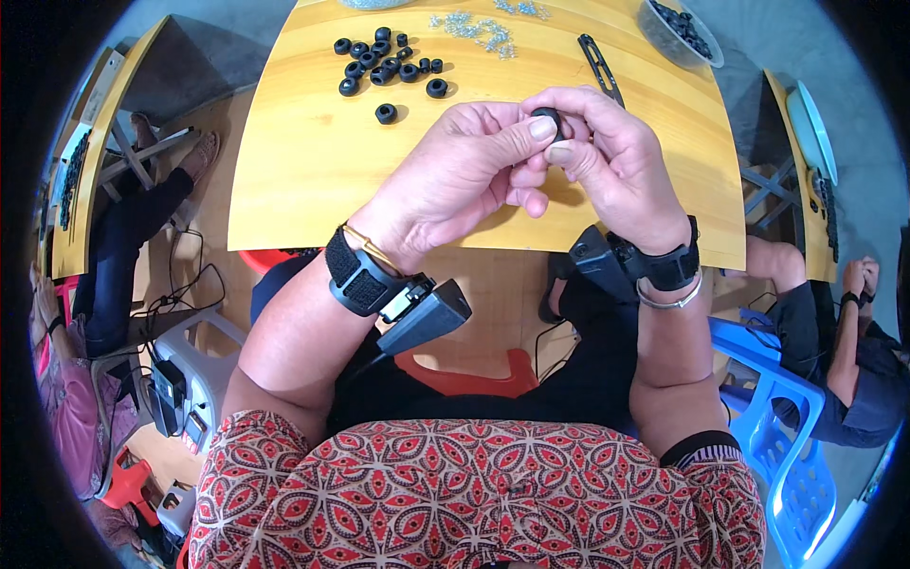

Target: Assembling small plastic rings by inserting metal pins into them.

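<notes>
Above the near half of the wooden table (pixel 313 180), my left hand (pixel 464 156) and my right hand (pixel 611 142) come together on one small round black part (pixel 548 115). Both thumbs press against it, and my fingers cover most of its surface. My left thumb lies across its front while my right fingers curl round its far side. Beyond my left hand lies a loose group of similar black round parts (pixel 384 71), several with a hole through them; one black part (pixel 386 114) sits apart, nearer me. A slim black slotted tool (pixel 599 68) lies just past my right hand.
Small clear pieces (pixel 479 30) are scattered at the far side. A clear bowl of black pieces (pixel 684 33) stands at the far right corner; another container (pixel 374 3) is cut off by the top edge. People sit at tables on both sides. A blue chair (pixel 773 417) stands right.
</notes>
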A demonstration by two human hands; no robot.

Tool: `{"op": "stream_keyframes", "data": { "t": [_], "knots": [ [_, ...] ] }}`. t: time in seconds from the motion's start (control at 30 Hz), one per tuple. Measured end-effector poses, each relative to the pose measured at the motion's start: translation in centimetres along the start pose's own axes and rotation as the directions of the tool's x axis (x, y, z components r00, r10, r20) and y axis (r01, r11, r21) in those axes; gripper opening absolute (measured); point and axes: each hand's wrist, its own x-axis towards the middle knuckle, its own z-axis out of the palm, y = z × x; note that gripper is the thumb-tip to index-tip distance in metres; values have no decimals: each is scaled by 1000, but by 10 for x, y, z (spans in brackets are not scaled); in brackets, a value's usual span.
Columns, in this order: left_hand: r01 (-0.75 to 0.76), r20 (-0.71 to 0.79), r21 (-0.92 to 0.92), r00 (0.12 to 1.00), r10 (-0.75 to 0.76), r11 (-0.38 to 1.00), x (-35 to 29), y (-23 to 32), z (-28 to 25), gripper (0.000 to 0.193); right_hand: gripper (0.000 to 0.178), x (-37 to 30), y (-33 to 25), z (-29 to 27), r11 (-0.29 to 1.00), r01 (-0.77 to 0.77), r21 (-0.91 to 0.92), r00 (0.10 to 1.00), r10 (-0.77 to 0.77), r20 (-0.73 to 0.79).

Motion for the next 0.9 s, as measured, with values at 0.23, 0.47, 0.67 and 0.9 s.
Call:
{"op": "stream_keyframes", "data": {
  "t": [0.23, 0.47, 0.67, 0.9],
  "knots": [
    [-14, -2, 117, 1000, 14, 993, 0, -3, -1, 22, 27, 0, -15, 3, 997, -54, -58, 995, 58, 78],
    [26, -18, 102, 1000, -24, 994, 0, -4, -5, 21, 24, 3, -9, -1, 989, 67, -132, 993, -53, 108],
    [116, -41, -94, 992, -120, 989, -3, 7, -4, 20, 26, 2, -8, -2, 996, 46, -76, 997, -41, 58],
    [60, -86, -22, 994, -62, 998, 0, 3, -10, 19, 28, 4, -17, -6, 975, 26, -222, 993, 0, 115]
  ]
}}
